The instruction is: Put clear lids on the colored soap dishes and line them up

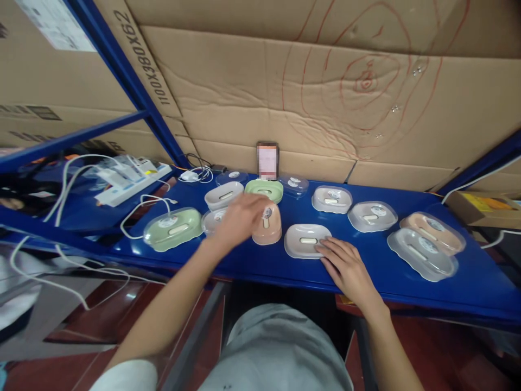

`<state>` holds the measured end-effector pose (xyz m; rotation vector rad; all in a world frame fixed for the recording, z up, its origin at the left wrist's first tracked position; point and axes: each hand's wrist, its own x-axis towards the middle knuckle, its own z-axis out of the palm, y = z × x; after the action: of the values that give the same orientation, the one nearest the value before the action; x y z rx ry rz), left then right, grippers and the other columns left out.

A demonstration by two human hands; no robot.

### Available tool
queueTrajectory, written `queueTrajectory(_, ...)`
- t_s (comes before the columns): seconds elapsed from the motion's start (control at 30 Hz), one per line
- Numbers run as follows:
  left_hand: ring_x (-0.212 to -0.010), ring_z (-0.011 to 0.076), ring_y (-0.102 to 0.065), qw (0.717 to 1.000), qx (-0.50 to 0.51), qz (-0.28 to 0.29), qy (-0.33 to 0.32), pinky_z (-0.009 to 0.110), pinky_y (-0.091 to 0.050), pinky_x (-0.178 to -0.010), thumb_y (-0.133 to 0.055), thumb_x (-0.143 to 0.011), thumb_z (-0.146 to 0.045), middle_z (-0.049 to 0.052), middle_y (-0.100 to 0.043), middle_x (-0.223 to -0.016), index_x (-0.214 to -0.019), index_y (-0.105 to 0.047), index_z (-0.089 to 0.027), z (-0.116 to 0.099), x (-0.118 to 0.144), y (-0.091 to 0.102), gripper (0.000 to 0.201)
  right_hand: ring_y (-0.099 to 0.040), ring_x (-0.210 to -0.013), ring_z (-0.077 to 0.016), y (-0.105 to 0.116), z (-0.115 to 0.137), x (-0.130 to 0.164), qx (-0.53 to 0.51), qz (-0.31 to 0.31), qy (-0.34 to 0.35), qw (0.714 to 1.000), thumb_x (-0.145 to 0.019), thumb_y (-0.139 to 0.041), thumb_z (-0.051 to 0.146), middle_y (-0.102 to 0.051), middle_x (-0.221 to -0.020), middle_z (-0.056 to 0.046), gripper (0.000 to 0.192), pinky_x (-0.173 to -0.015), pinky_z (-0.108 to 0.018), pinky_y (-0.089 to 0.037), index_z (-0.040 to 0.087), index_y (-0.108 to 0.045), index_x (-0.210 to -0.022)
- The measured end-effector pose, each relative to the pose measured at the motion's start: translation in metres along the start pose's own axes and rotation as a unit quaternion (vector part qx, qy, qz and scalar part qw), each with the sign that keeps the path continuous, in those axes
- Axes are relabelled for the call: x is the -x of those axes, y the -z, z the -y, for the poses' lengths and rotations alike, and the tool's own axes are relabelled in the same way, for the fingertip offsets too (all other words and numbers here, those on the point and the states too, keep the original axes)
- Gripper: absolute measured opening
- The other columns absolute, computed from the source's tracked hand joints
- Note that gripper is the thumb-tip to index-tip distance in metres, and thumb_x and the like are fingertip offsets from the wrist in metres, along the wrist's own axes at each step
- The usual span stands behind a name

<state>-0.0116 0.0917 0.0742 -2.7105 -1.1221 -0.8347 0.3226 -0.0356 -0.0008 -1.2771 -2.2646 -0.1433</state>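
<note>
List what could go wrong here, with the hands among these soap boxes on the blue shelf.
1. The left hand grips a peach soap box tilted on its side; it could slip and knock the white box or green box close behind.
2. The right hand rests on a white soap box near the blue shelf front edge; a push might send it off.
3. The white cable trails beside the green lidded box and could snag.

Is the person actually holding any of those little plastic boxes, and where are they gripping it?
The left hand grips the tilted pink box by its left side. The right hand only rests its fingertips on the white box; it holds nothing.
</note>
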Motion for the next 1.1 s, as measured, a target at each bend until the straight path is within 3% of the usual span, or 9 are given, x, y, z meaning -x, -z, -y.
queueTrajectory(0.13, -0.137, 0.0315, -0.062, 0.974, -0.095, 0.118, 0.170, 0.051, -0.044, -0.118, -0.050, -0.102, -0.024, 0.010, -0.070, -0.144, -0.134, -0.071, -0.024, 0.072, -0.016, 0.025, 0.039, -0.060, -0.142, -0.0275, -0.002, -0.002, 0.002, 0.000, -0.008, -0.009, 1.000, -0.109, -0.057, 0.024, -0.069, -0.146, -0.007, 0.035, -0.113, -0.050, -0.050, 0.027, -0.064, -0.143)
queueTrajectory(0.2, -0.133, 0.0346, -0.064, 0.956, -0.111, 0.164, 0.215, 0.051, -0.047, -0.114, -0.059, -0.097, -0.031, 0.012, -0.069, -0.144, -0.137, -0.070, -0.023, 0.098, -0.016, 0.028, 0.042, -0.060, -0.142, -0.0278, -0.003, -0.002, 0.002, 0.000, -0.009, -0.009, 1.000, -0.109, -0.057, 0.024, -0.069, -0.146, -0.007, 0.036, -0.114, -0.050, -0.050, 0.027, -0.064, -0.144)
queueTrajectory(0.37, -0.120, 0.0342, -0.071, 0.938, -0.113, 0.218, 0.246, 0.042, -0.055, -0.101, -0.073, -0.086, -0.048, 0.012, -0.071, -0.139, -0.135, -0.070, -0.023, 0.129, -0.010, 0.027, 0.056, -0.059, -0.142, -0.0284, -0.004, -0.002, 0.002, 0.001, -0.007, -0.014, 1.000, -0.109, -0.056, 0.025, -0.069, -0.146, -0.008, 0.034, -0.114, -0.050, -0.050, 0.026, -0.065, -0.142)
queueTrajectory(0.47, -0.129, 0.0331, -0.067, 0.952, -0.104, 0.200, 0.207, 0.042, -0.051, -0.109, -0.061, -0.095, -0.045, 0.013, -0.067, -0.146, -0.139, -0.066, -0.021, 0.117, -0.022, 0.024, 0.050, -0.060, -0.142, -0.0283, -0.003, -0.001, 0.001, 0.000, -0.003, -0.019, 1.000, -0.109, -0.056, 0.025, -0.070, -0.145, -0.007, 0.034, -0.113, -0.050, -0.051, 0.026, -0.066, -0.142)
queueTrajectory(0.6, -0.135, 0.0245, -0.063, 0.973, -0.060, 0.196, 0.103, 0.034, -0.047, -0.114, -0.051, -0.104, -0.038, 0.005, -0.067, -0.148, -0.141, -0.065, -0.026, 0.074, -0.074, 0.002, 0.041, -0.059, -0.142, -0.0283, -0.002, 0.000, 0.000, -0.001, 0.005, -0.027, 1.000, -0.109, -0.056, 0.026, -0.069, -0.146, -0.007, 0.035, -0.113, -0.050, -0.051, 0.028, -0.065, -0.143)
queueTrajectory(0.7, -0.137, 0.0246, -0.063, 0.974, -0.048, 0.217, 0.049, 0.033, -0.048, -0.111, -0.062, -0.101, -0.033, 0.004, -0.068, -0.148, -0.145, -0.064, -0.030, 0.045, -0.125, -0.029, 0.044, -0.058, -0.144, -0.0280, -0.002, 0.000, 0.000, 0.001, 0.009, -0.030, 1.000, -0.109, -0.056, 0.026, -0.069, -0.147, -0.007, 0.036, -0.115, -0.051, -0.051, 0.028, -0.064, -0.144)
queueTrajectory(0.83, -0.118, 0.0296, -0.073, 0.963, -0.070, 0.257, 0.038, 0.035, -0.054, -0.098, -0.080, -0.086, -0.021, 0.011, -0.078, -0.129, -0.135, -0.072, -0.024, 0.033, -0.170, -0.063, 0.051, -0.058, -0.144, -0.0275, -0.001, 0.001, 0.000, 0.001, 0.010, -0.034, 0.999, -0.109, -0.055, 0.026, -0.069, -0.146, -0.008, 0.037, -0.115, -0.050, -0.052, 0.028, -0.064, -0.145)
queueTrajectory(0.97, -0.118, 0.0292, -0.073, 0.963, -0.079, 0.256, 0.021, 0.038, -0.052, -0.101, -0.067, -0.098, -0.025, 0.012, -0.079, -0.124, -0.127, -0.076, -0.024, 0.035, -0.173, -0.077, 0.030, -0.058, -0.145, -0.0279, 0.000, 0.002, 0.000, -0.003, 0.011, -0.039, 0.999, -0.109, -0.055, 0.026, -0.069, -0.146, -0.009, 0.038, -0.115, -0.051, -0.052, 0.028, -0.064, -0.146)
queueTrajectory(1.1, -0.136, 0.0316, -0.063, 0.966, -0.069, 0.247, -0.001, 0.040, -0.047, -0.111, -0.075, -0.096, -0.032, 0.012, -0.065, -0.151, -0.146, -0.065, -0.028, 0.035, -0.164, -0.084, 0.051, -0.057, -0.145, -0.0286, 0.001, 0.003, -0.001, -0.009, 0.016, -0.047, 0.999, -0.109, -0.054, 0.027, -0.069, -0.146, -0.009, 0.037, -0.115, -0.052, -0.053, 0.028, -0.065, -0.144)
